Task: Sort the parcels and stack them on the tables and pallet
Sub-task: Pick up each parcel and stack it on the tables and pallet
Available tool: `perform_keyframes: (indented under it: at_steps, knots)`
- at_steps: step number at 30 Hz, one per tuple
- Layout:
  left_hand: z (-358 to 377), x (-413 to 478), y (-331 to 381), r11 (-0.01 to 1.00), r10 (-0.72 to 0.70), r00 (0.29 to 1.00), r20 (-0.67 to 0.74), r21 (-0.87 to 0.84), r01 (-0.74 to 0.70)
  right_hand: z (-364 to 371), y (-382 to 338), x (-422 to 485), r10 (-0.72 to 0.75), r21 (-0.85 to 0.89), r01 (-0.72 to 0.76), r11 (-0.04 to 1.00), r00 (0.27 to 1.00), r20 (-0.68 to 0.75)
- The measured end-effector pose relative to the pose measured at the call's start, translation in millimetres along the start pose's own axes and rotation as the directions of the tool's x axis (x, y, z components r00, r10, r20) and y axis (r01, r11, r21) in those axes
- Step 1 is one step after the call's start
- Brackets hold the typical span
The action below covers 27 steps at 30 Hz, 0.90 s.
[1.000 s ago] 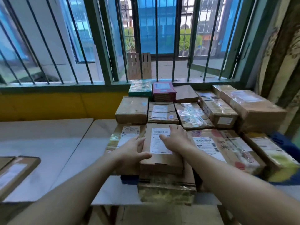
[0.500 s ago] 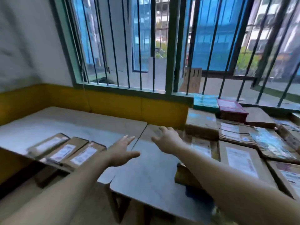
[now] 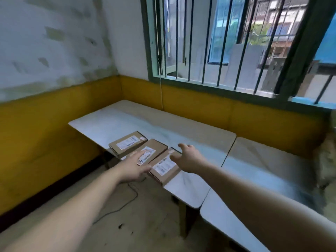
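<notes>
Parcels are sitting on the table, I'm hovering my left hand and right hand over them, fingers spread, empty

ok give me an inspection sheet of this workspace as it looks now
surface: left table and right table, pale tops, set end to end
job's things: left parcel, middle parcel and right parcel, labelled, side by side at the left table's near edge
clutter: blurred mass at the right edge, unidentifiable
hands: left hand open over the middle parcel; right hand open over the right parcel; contact unclear
cables: cable on the floor; thin cord down the wall
surroundings: barred window; wall yellow below, white above
</notes>
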State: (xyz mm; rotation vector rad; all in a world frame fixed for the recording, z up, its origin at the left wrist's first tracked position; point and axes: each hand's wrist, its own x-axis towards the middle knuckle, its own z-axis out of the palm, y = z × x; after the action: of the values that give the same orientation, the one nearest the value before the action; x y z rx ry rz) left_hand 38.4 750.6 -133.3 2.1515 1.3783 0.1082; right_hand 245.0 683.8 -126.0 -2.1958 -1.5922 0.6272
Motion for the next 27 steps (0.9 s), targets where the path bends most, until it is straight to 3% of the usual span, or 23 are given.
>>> perform_keyframes:
  at_steps: [17, 23, 27]
  knots:
    - [-73.5, 198.5, -131.3, 0.972, -0.236, 0.971, 0.035, 0.023, 0.235, 91.3, -82.9, 267.9, -0.056, 0.046, 0.048, 0.998, 0.976, 0.209]
    - [-91.4, 267.8, -180.8, 0.983, -0.175, 0.972, 0.159, 0.090, 0.163, 134.9, -97.6, 322.8, 0.062, -0.004, -0.062, 0.998, 0.975, 0.214]
    - [-105.5, 322.3, -223.4, 0.989, -0.076, 0.964, 0.256, 0.140, 0.041, 164.6, -114.5, 347.7, 0.174, -0.120, -0.156, 0.980, 0.971, 0.166]
